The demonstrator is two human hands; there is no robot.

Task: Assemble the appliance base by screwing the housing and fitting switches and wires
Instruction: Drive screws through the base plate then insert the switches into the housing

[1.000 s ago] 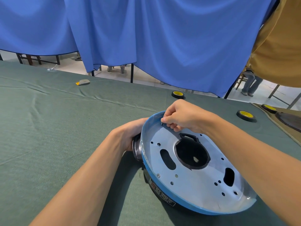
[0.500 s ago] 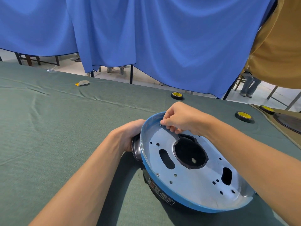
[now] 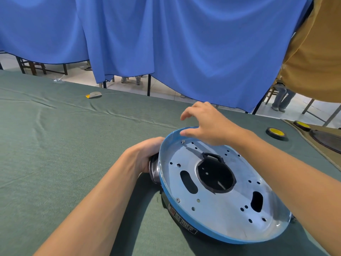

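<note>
Gripping the appliance base (image 3: 212, 209) at its left side with the left hand (image 3: 147, 154), tilted on the counter (image 3: 55, 163), lower right of frame. Hovering the right hand (image 3: 208, 124) over the upper rim, fingers spread, empty. Looks early: two screws (image 3: 178, 200) seated, most holes bare, no switches or wires visible.

Wrinkled green cloth over the table (image 3: 55, 163). Directly below the right hand (image 3: 208, 124) and its fingers (image 3: 190, 112), a tilted appliance base (image 3: 212, 209), lower edge on the cloth. Well right of those fingers, a black tape roll (image 3: 276, 133) with yellow centre, then a tan mat (image 3: 332, 157). Far left of them, a small grey-and-yellow scrap (image 3: 93, 95); farther still, crumpled clear plastic (image 3: 58, 79).
</note>
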